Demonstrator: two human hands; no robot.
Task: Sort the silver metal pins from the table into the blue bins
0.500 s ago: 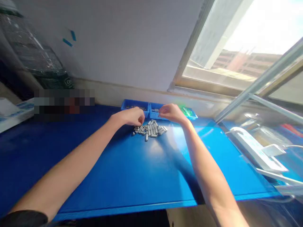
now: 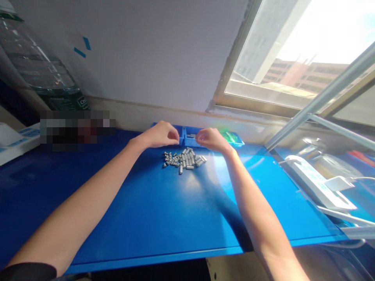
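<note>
A pile of small grey metal parts (image 2: pixel 187 159) lies on the blue table, short screw-like pieces at its left and longer cylindrical ones at its right. Behind it stand a left blue bin (image 2: pixel 181 132) and a middle blue bin (image 2: pixel 191 142) with a few metal cylinders inside. My left hand (image 2: pixel 164 134) is pinched above the front of the left bin and hides most of it. At the middle bin's right side, my right hand (image 2: pixel 213 139) has its fingers closed together. What either hand holds, if anything, is too small or hidden to make out.
A third blue tray with a green bag (image 2: pixel 230 136) stands right of the bins by the wall. At right are a metal frame (image 2: pixel 319 99) and a white power strip (image 2: pixel 319 183). A large water bottle (image 2: pixel 55 74) stands at back left.
My left hand has lifted from the left side of the pile and moved back to the left bin. My right hand has stayed almost in place by the middle bin.
</note>
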